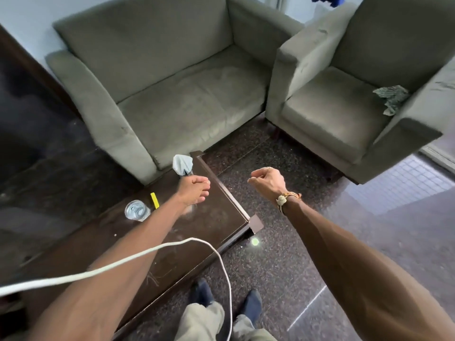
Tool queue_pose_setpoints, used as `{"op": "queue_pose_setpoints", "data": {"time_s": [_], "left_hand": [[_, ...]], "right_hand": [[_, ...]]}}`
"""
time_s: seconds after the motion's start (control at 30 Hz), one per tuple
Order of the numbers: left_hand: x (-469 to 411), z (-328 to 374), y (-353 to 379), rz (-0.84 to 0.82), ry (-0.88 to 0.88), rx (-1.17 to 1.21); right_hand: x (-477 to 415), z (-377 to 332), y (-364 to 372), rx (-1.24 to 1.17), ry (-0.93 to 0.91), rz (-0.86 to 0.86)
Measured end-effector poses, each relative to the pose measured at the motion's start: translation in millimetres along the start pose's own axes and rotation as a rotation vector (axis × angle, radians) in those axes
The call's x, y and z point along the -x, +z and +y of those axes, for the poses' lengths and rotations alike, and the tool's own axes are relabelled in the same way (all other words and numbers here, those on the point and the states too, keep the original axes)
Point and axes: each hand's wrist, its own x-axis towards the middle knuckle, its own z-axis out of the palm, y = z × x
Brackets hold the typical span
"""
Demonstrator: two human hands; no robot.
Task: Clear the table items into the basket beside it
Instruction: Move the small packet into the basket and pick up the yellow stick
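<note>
Gripping pale cloth (182, 164), left hand (193, 190) hovers beyond the upright glass (137, 210).

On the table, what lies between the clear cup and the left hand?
A small yellow strip lies flat on the dark table between the clear cup and the left hand. The head view shows this.

Left hand (193, 190) grips pale item (182, 164), arm outstretched; right hand (268, 180) curled, raised.
</note>
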Motion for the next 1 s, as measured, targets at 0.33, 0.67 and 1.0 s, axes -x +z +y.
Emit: {"op": "queue_pose_setpoints", "data": {"time_s": [0.33,0.67,1.0], "left_hand": [[-51,-32,-67,0.136,-0.106,0.097],[-107,-62,-102,0.159,-0.233,0.189],[-182,-138,-99,0.239,-0.367,0.323]], "right_hand": [[-43,-28,85,0.127,0.006,-0.207],[-102,-31,171,0.177,0.062,-0.323],[-191,5,272,0.349,0.030,-0.552]]}}
